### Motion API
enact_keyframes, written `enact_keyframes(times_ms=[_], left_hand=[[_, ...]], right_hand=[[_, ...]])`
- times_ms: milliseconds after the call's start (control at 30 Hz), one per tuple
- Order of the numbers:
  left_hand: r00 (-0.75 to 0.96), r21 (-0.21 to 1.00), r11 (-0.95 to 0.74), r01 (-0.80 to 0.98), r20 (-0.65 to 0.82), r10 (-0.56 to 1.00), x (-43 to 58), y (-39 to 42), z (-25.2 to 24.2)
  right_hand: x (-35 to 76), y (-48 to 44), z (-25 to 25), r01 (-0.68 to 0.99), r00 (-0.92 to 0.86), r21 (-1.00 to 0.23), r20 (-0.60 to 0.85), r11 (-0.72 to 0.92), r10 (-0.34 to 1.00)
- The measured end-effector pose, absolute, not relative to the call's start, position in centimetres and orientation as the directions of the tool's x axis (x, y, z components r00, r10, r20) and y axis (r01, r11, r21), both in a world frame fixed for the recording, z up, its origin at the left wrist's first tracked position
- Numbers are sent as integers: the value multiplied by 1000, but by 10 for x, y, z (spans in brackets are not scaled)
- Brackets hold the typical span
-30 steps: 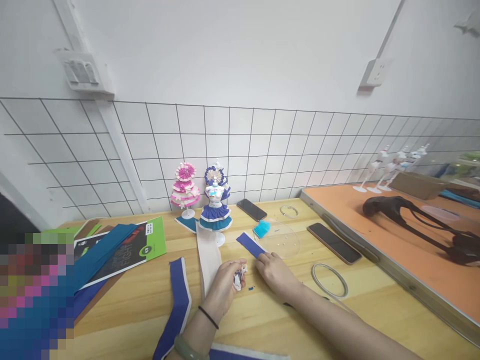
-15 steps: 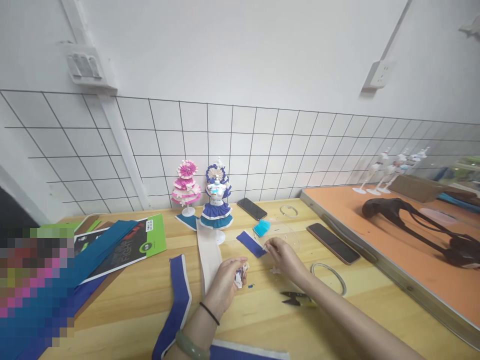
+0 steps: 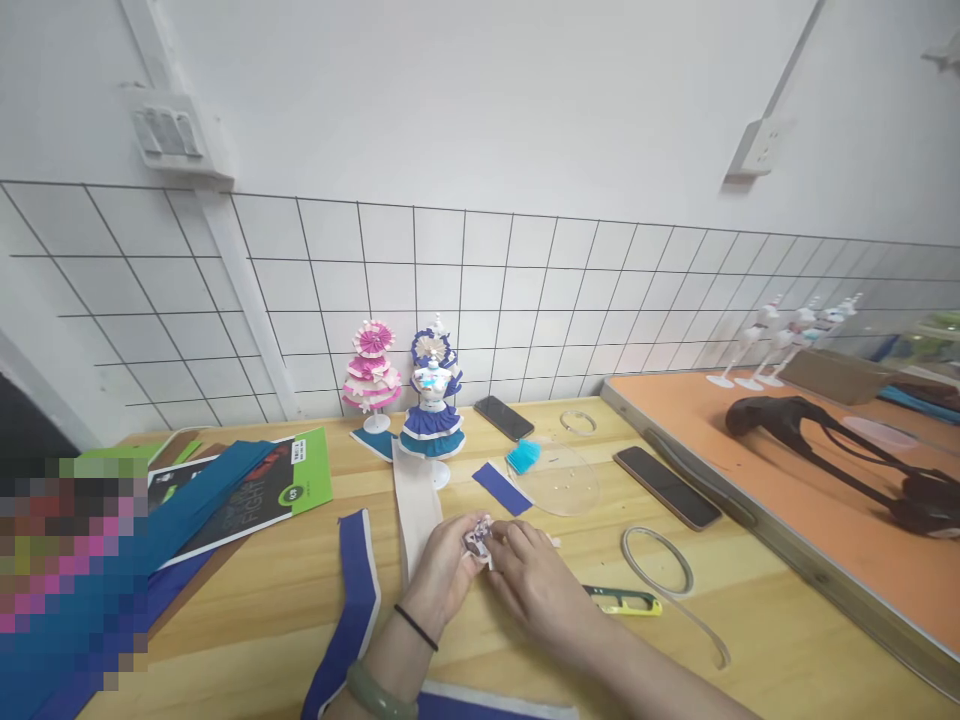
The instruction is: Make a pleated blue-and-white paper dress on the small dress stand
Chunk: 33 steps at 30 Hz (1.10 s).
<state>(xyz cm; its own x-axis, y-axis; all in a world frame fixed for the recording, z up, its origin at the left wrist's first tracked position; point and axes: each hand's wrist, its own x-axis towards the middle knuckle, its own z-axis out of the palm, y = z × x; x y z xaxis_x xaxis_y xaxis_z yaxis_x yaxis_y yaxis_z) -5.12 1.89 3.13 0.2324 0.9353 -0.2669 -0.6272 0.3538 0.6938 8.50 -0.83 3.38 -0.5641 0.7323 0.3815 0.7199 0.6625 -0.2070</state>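
Observation:
My left hand (image 3: 444,572) and my right hand (image 3: 534,585) meet over the wooden table (image 3: 247,610), both pinched on a small white and pink craft piece (image 3: 477,540). Beside the left hand lies a white paper strip (image 3: 416,512). A blue strip with a white edge (image 3: 357,600) lies to its left. Small snips with a green handle (image 3: 624,600) rest just right of my right wrist. A blue paper rectangle (image 3: 502,488) lies just beyond the hands.
Two miniature dress mannequins, one pink (image 3: 370,378) and one blue (image 3: 431,404), stand by the wire grid. Two phones (image 3: 503,417) (image 3: 667,486), a clear disc (image 3: 559,478), wire rings (image 3: 658,560), a green booklet (image 3: 247,494) and an orange mat (image 3: 795,480) lie around.
My right hand has come back from the blue rectangle and clear disc to join the left hand on the small piece. The snips, earlier under my forearm, now show.

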Motion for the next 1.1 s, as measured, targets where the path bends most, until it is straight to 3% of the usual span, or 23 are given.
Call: enact_keyframes(times_ms=[267,567,833,933,1100], left_hand=[[285,783,418,-460,-316,905,-45,12,38],[171,845,337,-415,-292,941,-53,17,45],[123,868,370,-331,-349,929,-62,24,35],[100,899,331,-286,-316,944,-63,26,35],[131,913,304,-272,-278,952,-62,24,38]], right_hand=[[99,19,45,742,-499,-299,352,601,792],[89,27,56,768,-487,-240,383,594,785],[93,15,49,729,-501,-273,412,628,761],[98,14,50,716,-465,-346,410,606,785],[104,18,54,651,-345,-576,356,494,869]])
